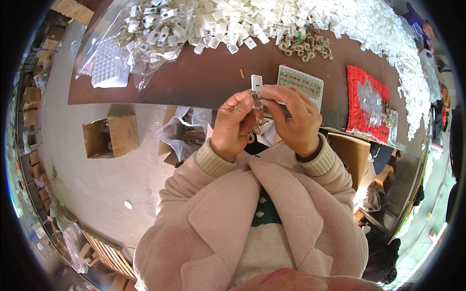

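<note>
My left hand and my right hand meet in front of my chest, at the near edge of the brown table. Between their fingertips, both closed in a pinch, stands a small white plastic case with a dark slot on its face. Its lower end is partly hidden by the fingers. Under the fingers hangs a tan braided cord with a ring-shaped end, close to my left palm; how it joins the case cannot be made out. Just beyond my right hand lies a white tray with rows of round, coin-like discs.
A heap of white plastic cases covers the far table, with clear pieces at right. Nearby are tan cord loops, a clear bag of cases, a red quilted pouch and an orange stick. Cardboard boxes stand below.
</note>
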Available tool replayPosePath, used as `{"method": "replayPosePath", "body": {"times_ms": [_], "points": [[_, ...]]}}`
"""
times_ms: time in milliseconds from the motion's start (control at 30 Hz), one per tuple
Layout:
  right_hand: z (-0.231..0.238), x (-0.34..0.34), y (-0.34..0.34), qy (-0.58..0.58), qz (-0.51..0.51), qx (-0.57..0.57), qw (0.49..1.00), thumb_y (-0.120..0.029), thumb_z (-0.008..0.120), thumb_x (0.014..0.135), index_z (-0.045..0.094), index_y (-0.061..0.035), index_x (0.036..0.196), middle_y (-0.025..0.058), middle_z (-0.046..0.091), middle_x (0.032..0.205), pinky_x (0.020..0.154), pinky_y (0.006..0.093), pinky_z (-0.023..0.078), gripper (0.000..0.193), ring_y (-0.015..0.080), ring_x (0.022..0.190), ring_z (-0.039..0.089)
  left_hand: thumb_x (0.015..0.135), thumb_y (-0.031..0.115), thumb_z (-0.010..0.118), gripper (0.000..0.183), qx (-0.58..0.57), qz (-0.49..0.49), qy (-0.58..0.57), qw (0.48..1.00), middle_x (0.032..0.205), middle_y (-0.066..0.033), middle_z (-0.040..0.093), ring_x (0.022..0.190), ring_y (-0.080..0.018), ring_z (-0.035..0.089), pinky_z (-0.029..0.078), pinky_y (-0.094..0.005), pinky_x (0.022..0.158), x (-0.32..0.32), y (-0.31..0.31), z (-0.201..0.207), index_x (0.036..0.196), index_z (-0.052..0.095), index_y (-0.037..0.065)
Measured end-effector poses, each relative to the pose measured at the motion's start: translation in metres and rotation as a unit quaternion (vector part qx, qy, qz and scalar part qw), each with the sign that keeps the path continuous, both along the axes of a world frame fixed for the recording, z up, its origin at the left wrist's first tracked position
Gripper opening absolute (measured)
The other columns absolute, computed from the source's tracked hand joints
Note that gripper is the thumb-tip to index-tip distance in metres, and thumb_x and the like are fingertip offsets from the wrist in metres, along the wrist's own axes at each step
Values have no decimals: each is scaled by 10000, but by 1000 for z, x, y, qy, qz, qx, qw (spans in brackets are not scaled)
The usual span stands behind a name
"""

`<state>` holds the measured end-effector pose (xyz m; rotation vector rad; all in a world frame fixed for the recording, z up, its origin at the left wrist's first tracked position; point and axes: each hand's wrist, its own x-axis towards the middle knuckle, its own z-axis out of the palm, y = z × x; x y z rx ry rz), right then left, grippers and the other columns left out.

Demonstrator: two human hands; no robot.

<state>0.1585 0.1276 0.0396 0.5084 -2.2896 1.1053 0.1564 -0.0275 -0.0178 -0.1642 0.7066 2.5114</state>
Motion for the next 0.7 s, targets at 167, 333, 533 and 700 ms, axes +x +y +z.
{"method": "replayPosePath", "body": {"times_ms": [167, 333, 533, 700], "points": [[6, -10, -8, -65, 38, 43, 996, 35, 698, 796, 661, -42, 1132, 70, 716, 933, 719, 370, 551, 347, 258, 832, 682, 986, 183, 652, 194, -6, 23, -8, 1000, 798, -49, 688, 514, -15, 442, 273, -163, 439, -3, -11, -5, 1135, 670, 60], [7, -16, -24, 6, 97, 188, 977, 34, 652, 796, 611, -9, 1254, 121, 700, 1075, 819, 381, 552, 462, 297, 940, 683, 988, 127, 639, 161, -1, 88, 13, 996, 821, -40, 679, 549, -24, 472, 296, -164, 452, -9, -20, -12, 1125, 673, 48], [6, -44, -32, -185, 88, 13, 979, -11, 630, 854, 639, -46, 1227, 145, 702, 1062, 833, 400, 535, 375, 301, 925, 675, 990, 118, 633, 152, 16, 133, 0, 991, 957, -81, 699, 675, -65, 581, 357, -162, 465, -14, -39, -15, 1111, 669, 33], [-19, -128, -19, 5, 89, 264, 960, 2, 621, 810, 687, -73, 1050, 42, 709, 965, 798, 383, 511, 260, 269, 943, 625, 979, 127, 652, 153, 3, 128, -10, 992, 1045, -129, 717, 700, -78, 606, 360, -152, 466, -14, -46, -15, 1105, 666, 42]]}}
